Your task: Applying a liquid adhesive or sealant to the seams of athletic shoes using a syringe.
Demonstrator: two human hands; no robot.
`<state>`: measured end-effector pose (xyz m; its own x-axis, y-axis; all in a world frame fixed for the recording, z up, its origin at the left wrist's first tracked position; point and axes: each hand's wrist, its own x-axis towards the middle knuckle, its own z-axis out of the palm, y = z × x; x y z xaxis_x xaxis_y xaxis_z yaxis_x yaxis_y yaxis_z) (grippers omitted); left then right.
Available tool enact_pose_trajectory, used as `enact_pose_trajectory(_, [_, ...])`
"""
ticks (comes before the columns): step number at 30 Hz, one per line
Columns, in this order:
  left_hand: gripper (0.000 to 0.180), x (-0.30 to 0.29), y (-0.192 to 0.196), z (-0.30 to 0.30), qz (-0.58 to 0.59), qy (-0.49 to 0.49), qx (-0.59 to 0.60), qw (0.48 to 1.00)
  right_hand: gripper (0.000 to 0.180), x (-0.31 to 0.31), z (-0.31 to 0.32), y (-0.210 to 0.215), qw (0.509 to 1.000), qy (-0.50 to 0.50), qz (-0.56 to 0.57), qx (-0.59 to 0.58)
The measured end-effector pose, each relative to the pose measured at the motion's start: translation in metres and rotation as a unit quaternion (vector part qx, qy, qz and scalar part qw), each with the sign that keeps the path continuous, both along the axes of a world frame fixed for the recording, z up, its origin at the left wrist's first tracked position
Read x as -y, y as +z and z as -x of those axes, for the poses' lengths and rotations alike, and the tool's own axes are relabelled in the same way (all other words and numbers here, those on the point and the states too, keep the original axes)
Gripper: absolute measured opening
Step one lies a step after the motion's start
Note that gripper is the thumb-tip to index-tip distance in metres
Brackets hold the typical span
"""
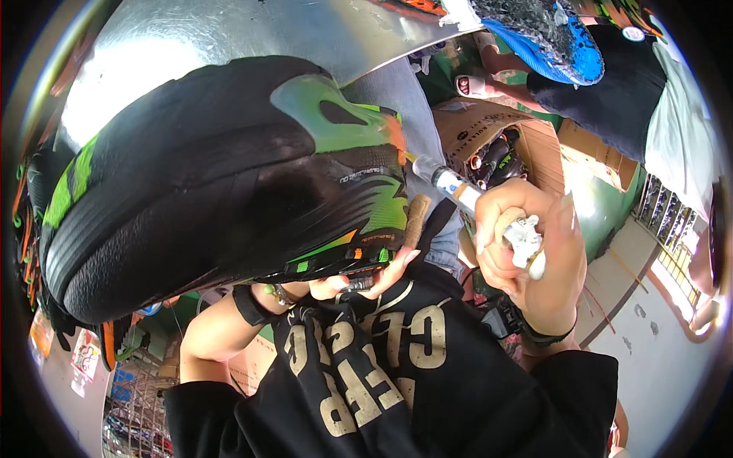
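Note:
A large black shoe (191, 175) with green and orange patches fills the left and middle of the head view, close up and tilted. My left hand (385, 276) grips it from beneath; its fingertips show at the shoe's lower edge, and the rest of the hand is mostly hidden. In my right hand (527, 244), fingers wrapped round it, is a clear syringe (452, 185) with a thin amber tip. That tip reaches the orange edge of the shoe's green part; whether it touches I cannot tell. A crumpled white piece (524, 238) shows at the syringe's rear end, by my thumb.
Beyond the shoe lies a shiny metal tabletop (321, 34). A blue shoe sole (546, 38) juts in at the top right. An open cardboard box (542, 145) holds several dark shoes. Another person's leg (508, 88) is at the far right, and more shoes (30, 221) crowd the left rim.

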<state>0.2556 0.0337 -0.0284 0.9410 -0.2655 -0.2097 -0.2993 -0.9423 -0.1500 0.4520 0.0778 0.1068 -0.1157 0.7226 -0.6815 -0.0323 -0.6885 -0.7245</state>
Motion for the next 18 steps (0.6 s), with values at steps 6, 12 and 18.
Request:
enact_pose_trajectory(6, [0.053, -0.014, 0.002, 0.001, -0.105, 0.068, 0.075, 0.989, 0.049, 0.008, -0.01, 0.005, 0.998, 0.04, -0.031, -0.03])
enact_pose_trajectory(12, [0.055, 0.003, -0.019, 0.009, -0.344, 0.2, 0.192, 0.897, 0.058, 0.012, -0.01, 0.007, 0.995, 0.064, -0.071, -0.012])
enact_pose_trajectory(18, [0.057, 0.014, -0.017, 0.02, -0.479, 0.255, 0.242, 0.804, 0.067, 0.011, -0.018, 0.012, 0.99, 0.107, -0.087, 0.005])
